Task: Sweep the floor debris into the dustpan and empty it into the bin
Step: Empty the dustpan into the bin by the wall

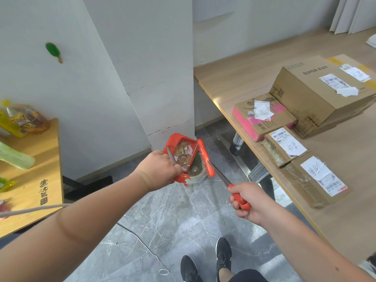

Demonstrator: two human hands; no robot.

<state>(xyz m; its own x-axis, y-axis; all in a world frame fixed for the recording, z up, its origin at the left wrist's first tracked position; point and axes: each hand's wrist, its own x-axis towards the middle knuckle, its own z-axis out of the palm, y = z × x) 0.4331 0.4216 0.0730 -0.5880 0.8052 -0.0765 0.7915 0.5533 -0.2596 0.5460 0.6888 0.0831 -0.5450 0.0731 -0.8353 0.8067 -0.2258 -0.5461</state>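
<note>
Centre frame: left grip holds the debris-laden dustpan tilted over the bin; right grip clasps the broom.

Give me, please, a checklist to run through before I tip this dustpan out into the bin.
1. Left hand grip on the dustpan: ok, fingers curled round its handle.
2. Debris inside the dustpan: ok, brown and white scraps lie in it.
3. Dustpan above the bin: ok, tilted over it, though the bin is mostly hidden.
4. Broom clear of the bin's mouth: cannot tell; its head sits against the dustpan's edge.
5. Right hand grip on the broom: ok.
6. Floor fully swept: not ok, a small white ring lies on it.
</note>
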